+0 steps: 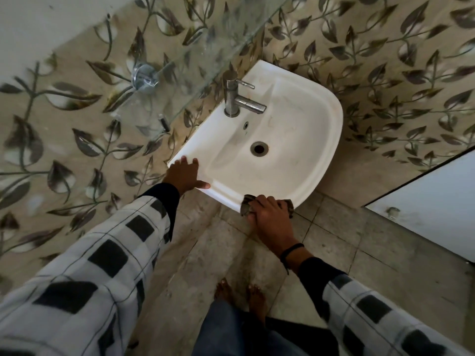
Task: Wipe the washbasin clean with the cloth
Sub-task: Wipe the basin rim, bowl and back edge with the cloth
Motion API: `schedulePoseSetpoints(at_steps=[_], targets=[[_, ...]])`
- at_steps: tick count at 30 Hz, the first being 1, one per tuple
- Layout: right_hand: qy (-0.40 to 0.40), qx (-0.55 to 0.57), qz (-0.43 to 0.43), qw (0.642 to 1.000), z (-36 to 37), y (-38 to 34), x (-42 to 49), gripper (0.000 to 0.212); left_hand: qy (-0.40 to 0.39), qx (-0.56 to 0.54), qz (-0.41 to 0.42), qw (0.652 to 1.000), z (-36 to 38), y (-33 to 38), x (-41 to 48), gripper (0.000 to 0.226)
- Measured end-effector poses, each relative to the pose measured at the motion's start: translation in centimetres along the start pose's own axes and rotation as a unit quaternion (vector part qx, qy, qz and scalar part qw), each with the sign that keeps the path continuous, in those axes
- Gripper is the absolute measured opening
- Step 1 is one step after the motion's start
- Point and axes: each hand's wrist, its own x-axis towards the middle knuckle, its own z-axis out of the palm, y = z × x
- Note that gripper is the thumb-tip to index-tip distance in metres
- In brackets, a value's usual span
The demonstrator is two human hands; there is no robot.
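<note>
Pressing the dark cloth (267,205) against the washbasin's (295,140) near front rim, the right hand (270,214) has its grip curled around the bunched fabric. Left hand (186,174) lies flat on the basin's left corner, grip spread, holding nothing. Tap (235,96) at the back, drain (259,148) mid-bowl. Bare feet (241,294) on the tiled floor (359,240) below.

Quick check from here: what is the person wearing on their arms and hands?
Both arms wear loose white sleeves with black checks over dark cuffs. The left hand is bare; the right hand is bare too, with a thin black band at the wrist.
</note>
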Motion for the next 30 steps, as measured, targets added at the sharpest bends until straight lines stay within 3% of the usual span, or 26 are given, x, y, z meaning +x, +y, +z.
schedulePoseSetpoints(at_steps=[9,20,25,30], targets=[[-0.072,0.028,0.035,0.996,2.2,-7.5,5.4,0.035,0.029,0.01,0.016,0.999,0.8,-0.5,1.2,0.109],[0.001,0.002,0.051,0.999,-3.2,8.7,-0.8,0.021,0.009,0.015,0.008,1.0,0.6,-0.4,1.2,0.108],[0.049,0.08,0.147,0.985,-1.3,3.8,-0.6,0.017,0.006,0.018,0.004,1.0,0.4,-0.3,1.2,0.107],[0.009,0.105,0.039,0.994,-1.5,3.6,-1.1,0.013,0.006,0.024,0.006,1.0,0.3,-0.3,0.8,0.106]])
